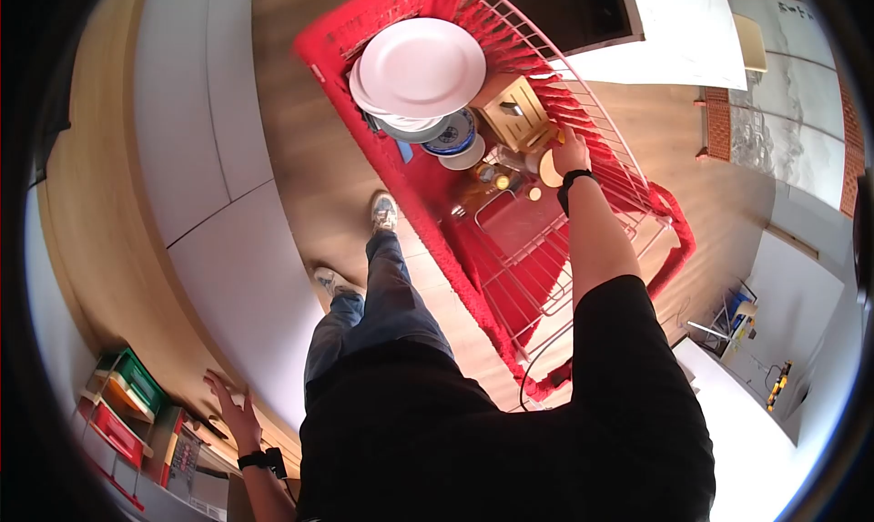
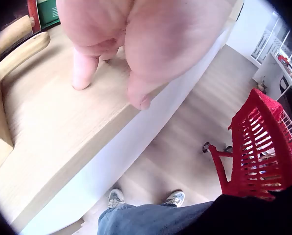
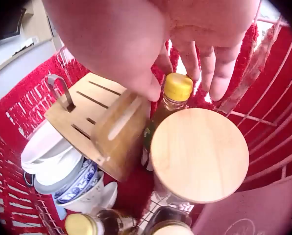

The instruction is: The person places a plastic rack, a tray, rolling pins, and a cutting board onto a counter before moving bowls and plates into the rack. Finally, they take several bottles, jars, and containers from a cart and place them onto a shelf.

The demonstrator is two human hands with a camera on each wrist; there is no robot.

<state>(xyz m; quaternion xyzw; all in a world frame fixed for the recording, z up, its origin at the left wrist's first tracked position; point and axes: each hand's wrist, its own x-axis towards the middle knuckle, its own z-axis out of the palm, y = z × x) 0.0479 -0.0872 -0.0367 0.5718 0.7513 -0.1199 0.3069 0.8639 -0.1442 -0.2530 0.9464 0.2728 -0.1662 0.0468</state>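
Note:
My right hand (image 3: 185, 24) reaches down into a red-lined shopping cart (image 1: 319, 44), over a bottle with a yellow cap (image 3: 178, 88). Its thumb tip is just left of the cap and its fingers extend behind it, fairly straight. Beside the bottle stands a jar with a round wooden lid (image 3: 200, 154). A wooden knife block (image 3: 80, 103) tilts on the other side, close to the thumb. At the lower left of the head view, my left hand (image 1: 238, 417) is over a wooden counter. The left wrist view shows its fingertips (image 2: 81, 83) resting on the countertop near the edge.
White plates (image 1: 423, 67) are stacked at the cart's far end, with blue-patterned bowls (image 3: 77, 183) near them. Small jars (image 3: 81, 224) sit low in the cart. Wooden handles (image 2: 23, 54) lie on the counter. Green and red boxes (image 1: 137, 383) stand at its back.

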